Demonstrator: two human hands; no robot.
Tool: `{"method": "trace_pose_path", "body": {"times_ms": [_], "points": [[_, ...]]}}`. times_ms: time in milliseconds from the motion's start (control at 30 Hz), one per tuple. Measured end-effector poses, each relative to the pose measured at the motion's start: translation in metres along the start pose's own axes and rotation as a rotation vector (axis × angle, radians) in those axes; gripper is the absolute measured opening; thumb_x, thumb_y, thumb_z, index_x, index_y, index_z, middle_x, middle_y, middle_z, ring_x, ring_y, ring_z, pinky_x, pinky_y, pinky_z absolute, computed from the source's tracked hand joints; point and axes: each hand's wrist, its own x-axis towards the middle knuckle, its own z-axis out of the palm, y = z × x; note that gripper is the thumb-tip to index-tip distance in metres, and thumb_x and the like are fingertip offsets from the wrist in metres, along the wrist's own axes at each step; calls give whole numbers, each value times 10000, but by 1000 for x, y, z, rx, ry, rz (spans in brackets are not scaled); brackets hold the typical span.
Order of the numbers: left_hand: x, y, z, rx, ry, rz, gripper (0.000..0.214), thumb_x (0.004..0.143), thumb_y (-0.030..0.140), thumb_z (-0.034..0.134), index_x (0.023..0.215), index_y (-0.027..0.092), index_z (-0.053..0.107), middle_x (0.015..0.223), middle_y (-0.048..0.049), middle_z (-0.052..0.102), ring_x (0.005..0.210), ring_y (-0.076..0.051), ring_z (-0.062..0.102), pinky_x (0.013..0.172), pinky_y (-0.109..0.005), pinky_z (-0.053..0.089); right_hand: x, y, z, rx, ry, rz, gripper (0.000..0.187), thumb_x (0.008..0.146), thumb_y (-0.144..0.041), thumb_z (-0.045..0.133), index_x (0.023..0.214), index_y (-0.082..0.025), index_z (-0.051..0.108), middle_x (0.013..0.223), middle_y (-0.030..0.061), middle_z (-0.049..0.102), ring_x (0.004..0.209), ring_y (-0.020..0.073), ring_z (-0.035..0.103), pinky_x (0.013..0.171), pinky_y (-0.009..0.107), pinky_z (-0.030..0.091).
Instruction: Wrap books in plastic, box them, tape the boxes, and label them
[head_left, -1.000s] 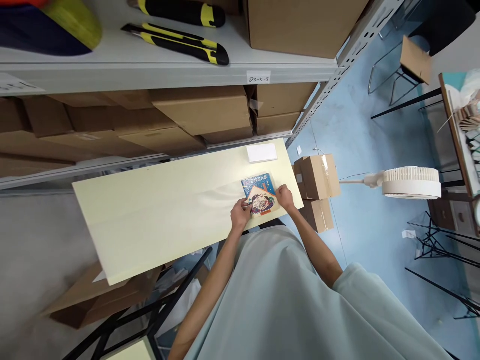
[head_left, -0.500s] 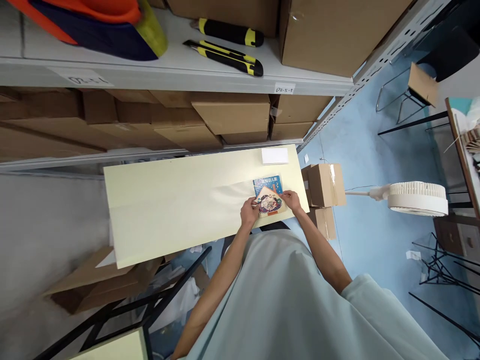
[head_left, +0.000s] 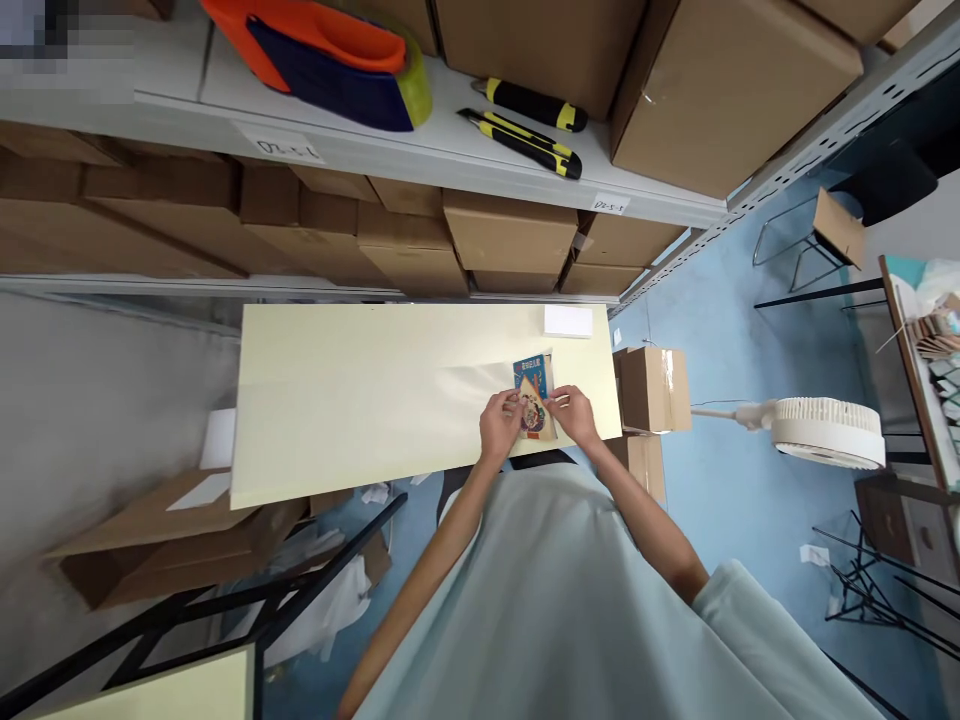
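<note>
A small colourful book [head_left: 533, 388] with a blue cover lies near the right end of a pale yellow table [head_left: 360, 400]. My left hand [head_left: 499, 423] grips its left edge with curled fingers. My right hand [head_left: 574, 415] pinches its right edge, and the cover looks lifted and narrower than before. A white pad [head_left: 568, 321] lies at the table's far right corner, beyond the book.
Grey shelving behind the table holds cardboard boxes [head_left: 510, 235], two yellow-black utility knives [head_left: 525, 130] and an orange-blue item [head_left: 330, 55]. Taped boxes [head_left: 654, 388] and a white fan [head_left: 825, 432] stand on the blue floor at right. Flattened cardboard [head_left: 172, 530] lies lower left.
My head has turned, so the table slid right in view. Both hands closed in on the book, and its right side has come up so the cover looks narrower.
</note>
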Motion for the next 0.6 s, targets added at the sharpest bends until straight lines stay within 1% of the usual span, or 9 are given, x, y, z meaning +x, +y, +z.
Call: {"method": "trace_pose_path", "body": {"times_ms": [67,100,200,267,300,367,467,533,600], "points": [[-9,9,-10,-37,-3,17,308,1020,445,579,1202,253,735,1156,-66,784,972,-207,761,877,-327,621,-10,-16,17,-59,-66,-102,179,916,-366,719,1029,-231,748,1152,70,733,844,186,719,870,366,613],[-12,12,-16,-47,5,6,330,1023,473,577,1213,251,730,1165,-64,792,988,-212,766,878,-324,621,-14,-23,26,-63,-120,-153,188,947,-349,683,1073,-233,759,1198,79,709,861,182,725,873,363,619],[-13,10,-36,-28,79,-85,372,976,499,651,1233,241,725,1172,-59,808,950,-217,783,888,-325,615,-23,-34,49,5,-314,-259,260,946,-319,682,1176,-253,783,1339,99,642,984,192,737,883,353,633],[-7,1,-50,7,140,-140,341,972,457,641,1204,229,741,1137,-60,819,931,-217,786,899,-326,611,-22,-34,59,63,-429,-254,283,914,-325,726,1181,-262,797,1372,95,644,1074,212,736,925,362,630],[-4,-6,-56,20,163,-158,323,977,427,619,1187,221,752,1112,-65,824,933,-220,785,906,-330,609,-18,-31,61,86,-458,-212,276,901,-327,745,1163,-261,804,1353,88,667,1094,218,737,952,369,622],[4,-21,-67,36,197,-189,306,975,368,591,1159,203,771,1068,-79,831,951,-233,783,932,-347,605,-6,-22,63,101,-439,-78,243,889,-326,764,1116,-254,809,1283,73,721,1096,224,744,1002,384,604],[16,-44,-77,62,227,-249,290,952,313,594,1115,181,794,1027,-95,839,962,-256,786,943,-376,606,17,-3,63,63,-311,92,260,878,-311,761,1124,-232,785,1263,83,748,1098,240,739,1058,421,577],[24,-57,-79,80,231,-283,284,939,262,579,1086,177,806,1047,-101,843,987,-266,786,947,-387,605,29,9,67,51,-276,147,331,883,-315,742,1193,-200,757,1237,106,757,1090,251,734,1037,439,587],[31,-66,-78,102,226,-304,294,925,212,557,1064,183,814,1071,-98,845,1009,-266,783,953,-388,601,35,18,73,62,-270,186,393,891,-333,723,1245,-162,733,1140,111,776,1050,250,737,970,421,613]]}}
